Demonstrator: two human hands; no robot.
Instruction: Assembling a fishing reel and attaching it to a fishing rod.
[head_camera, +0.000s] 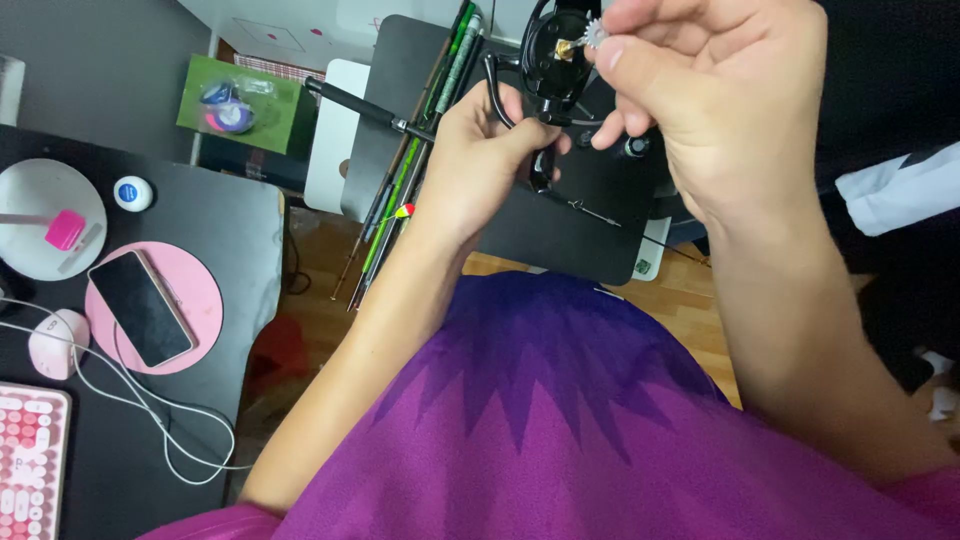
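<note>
Fingers (612, 50) pinch gear (594, 33) | reel (548, 70) upright, left hand (480, 150)

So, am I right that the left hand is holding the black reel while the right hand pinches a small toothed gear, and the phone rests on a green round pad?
Nearly: the round pad under the phone is pink, not green, as the head view shows. The left hand does hold the black reel, and the right hand pinches the small toothed gear.
</note>
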